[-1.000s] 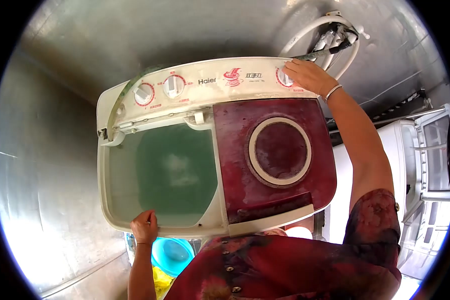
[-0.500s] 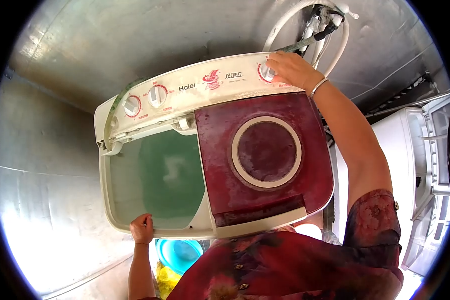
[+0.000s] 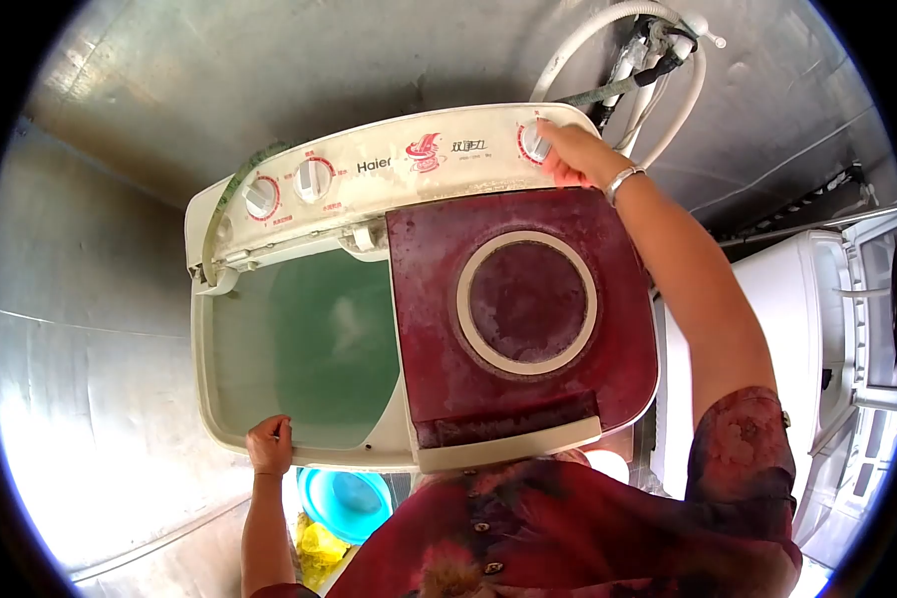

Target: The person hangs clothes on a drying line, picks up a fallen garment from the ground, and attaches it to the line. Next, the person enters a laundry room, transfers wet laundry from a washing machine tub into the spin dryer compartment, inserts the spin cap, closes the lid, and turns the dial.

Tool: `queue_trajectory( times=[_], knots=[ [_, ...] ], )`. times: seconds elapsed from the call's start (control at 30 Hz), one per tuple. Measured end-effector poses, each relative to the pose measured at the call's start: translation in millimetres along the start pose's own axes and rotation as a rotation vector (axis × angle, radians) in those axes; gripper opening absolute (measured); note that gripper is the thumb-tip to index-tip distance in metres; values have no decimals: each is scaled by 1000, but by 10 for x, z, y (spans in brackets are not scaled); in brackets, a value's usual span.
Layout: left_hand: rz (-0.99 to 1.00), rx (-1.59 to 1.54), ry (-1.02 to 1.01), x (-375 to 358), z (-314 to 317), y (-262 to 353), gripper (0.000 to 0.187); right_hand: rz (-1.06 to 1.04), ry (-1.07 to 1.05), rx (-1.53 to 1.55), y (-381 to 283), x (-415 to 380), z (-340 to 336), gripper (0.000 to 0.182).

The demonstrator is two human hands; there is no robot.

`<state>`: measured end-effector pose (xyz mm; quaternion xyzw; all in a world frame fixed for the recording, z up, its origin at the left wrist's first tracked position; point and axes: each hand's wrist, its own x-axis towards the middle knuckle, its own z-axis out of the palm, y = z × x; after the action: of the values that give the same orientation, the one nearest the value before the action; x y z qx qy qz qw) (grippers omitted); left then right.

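Note:
A twin-tub washing machine [image 3: 414, 399] stands in front of me, with a cream control panel [image 3: 379, 179] along its back. My right hand [image 3: 580, 155] is at the right-hand knob [image 3: 535, 142], fingertips against its right side; the lower fingers are slightly blurred. On the front left rim of the open wash tub, my left hand [image 3: 269, 444] is closed around the edge. Cloudy greenish water [image 3: 319, 349] fills that tub. A dark red lid [image 3: 434, 299] with a round cream ring covers the right side. Two more knobs, the left knob [image 3: 261, 197] and the middle knob [image 3: 312, 180], sit on the panel.
A green hose [image 3: 219, 214] hangs over the panel's left end into the tub corner. White hoses [image 3: 578, 45] loop behind the back right corner. Below the front edge are a blue basin [image 3: 349, 503] and a yellow bag [image 3: 319, 550]. A white appliance [image 3: 757, 339] stands at the right.
My right hand has shifted slightly right and down, uncovering more of the right-hand knob. My left hand stays on the tub rim. The view has moved slightly.

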<state>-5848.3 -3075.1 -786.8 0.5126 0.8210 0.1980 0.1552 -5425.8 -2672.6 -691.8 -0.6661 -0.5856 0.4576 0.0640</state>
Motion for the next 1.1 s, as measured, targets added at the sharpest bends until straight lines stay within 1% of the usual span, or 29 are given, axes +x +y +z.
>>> queue_trajectory(
  times=[0.03, 0.1, 0.13, 0.17, 0.2, 0.23, 0.27, 0.3, 0.33, 0.37, 0.4, 0.47, 0.5, 0.57, 0.6, 0.63, 0.7, 0.73, 0.77, 0.83, 0.87, 0.93, 0.97, 1.03, 1.1],
  knots=[
    [-7, -16, 6, 1, 3, -16, 10, -4, 3, 1, 0, -42, 4, 48],
    [-24, -36, 12, 1, -1, -7, 10, -533, 376, -594, 18, -136, 70, 41],
    [4, -8, 10, 4, -24, 40, 10, -678, 547, -759, -10, -228, 104, 25],
    [35, 22, 8, -3, -36, 61, 10, -683, 541, -763, -23, -239, 78, 25],
    [32, 22, 9, -9, -24, 40, 10, -988, 620, -906, -3, -238, 24, 21],
    [21, 2, 13, -7, -8, 4, 10, -1295, 694, -1040, 30, -227, -27, 24],
    [12, -18, 17, -6, -4, -18, 10, -1168, 569, -1065, 109, -141, -26, 30],
    [14, -17, 16, -4, -6, -23, 10, -1166, 570, -1063, 129, -84, -24, 30],
    [4, -20, 22, -2, 4, -24, 10, -1191, 609, -1091, 127, -29, -31, 21],
    [-10, -24, 28, -6, 15, -27, 10, -1219, 646, -1118, 126, 17, -34, 16],
    [-15, -26, 27, -7, 17, -30, 10, -1222, 642, -1120, 63, -13, 35, 16],
    [24, -25, 32, -10, -4, -33, 10, -522, 734, -935, -84, -129, 246, 29],
    [23, -28, 32, -15, -13, -22, 10, -523, 734, -938, -51, -104, 281, 29],
    [-4, -21, 20, -9, -19, 11, 10, -571, 898, -803, -40, -89, 332, 41],
    [-1, -25, 23, -7, -22, 9, 10, -523, 812, -757, -18, -92, 286, 40],
    [-4, -17, 29, -8, -18, 3, 10, -524, 818, -760, -3, -113, 210, 40],
    [-6, -17, 37, -4, -11, 11, 10, -450, 576, -807, -28, -244, 53, 39],
    [-13, -41, 37, -14, -19, 27, 10, -544, 590, -751, 47, -260, 2, 35],
    [-18, -62, 37, -16, -24, 34, 10, -545, 593, -755, 72, -275, -14, 35],
    [-10, -45, 33, -13, -26, 26, 10, -697, 663, -777, 108, -288, -22, 28],
    [-1, -25, 28, -6, -32, 25, 10, -696, 667, -776, 127, -250, 2, 28],
    [-4, -21, 24, -1, -24, -1, 10, -923, 705, -736, 136, -162, 90, 26],
    [-13, -18, 16, -6, -19, -13, 11, -920, 707, -734, 128, -131, 109, 26],
    [-26, -2, 13, -7, -27, 5, 10, -831, 681, -808, 98, -99, 151, 25],
    [-42, 6, 10, -7, -20, 26, 10, -827, 690, -788, 113, -58, 171, 23]
  ],
)
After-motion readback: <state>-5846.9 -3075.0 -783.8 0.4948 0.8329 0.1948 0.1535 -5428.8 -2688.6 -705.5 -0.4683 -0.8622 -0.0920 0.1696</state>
